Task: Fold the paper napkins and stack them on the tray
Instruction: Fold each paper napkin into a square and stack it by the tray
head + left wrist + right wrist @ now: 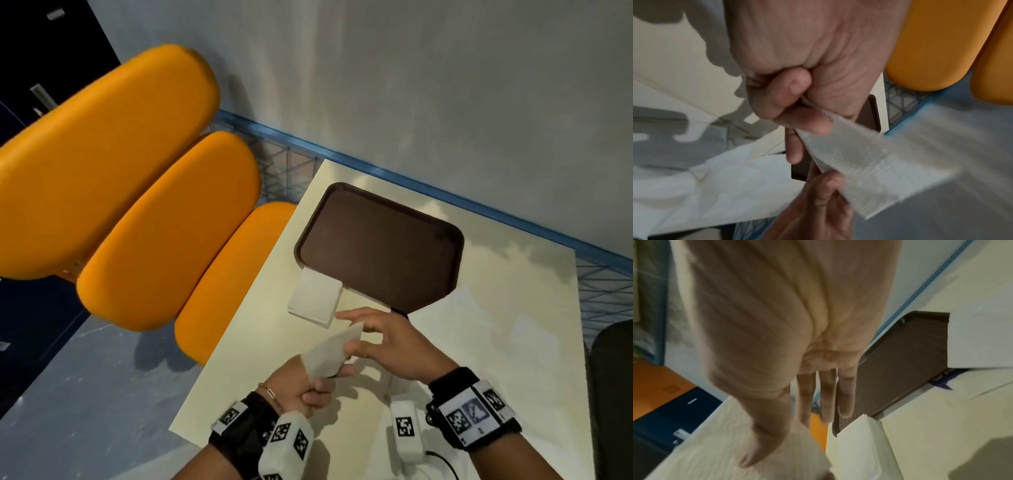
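Pinched between my left hand's (305, 390) thumb and curled fingers is the near end of a white paper napkin (330, 353), lifted clear of the cream table (479, 342) and angled up and away from me. From the left wrist view I can see the thumb pressing the sheet against the side of the forefinger, with the napkin fanning out past it, blurred at its far edge. My right hand (394, 342) takes the other end: thumb and forefinger close on the sheet's edge while the remaining fingers (844, 395) stretch out loosely toward the tray. Both wrists carry black straps with white marker blocks.

Just beyond the right hand's fingertips lies a stack of napkins (315, 298), square and flat on the table, its far edge tucked against the near corner of the brown tray (376, 246); whether it slips under the rim I cannot tell. I see nothing on the tray's dark surface. Left of the table stand orange padded seats (164, 219), and a grey wall with a blue rail (376, 171) runs behind.
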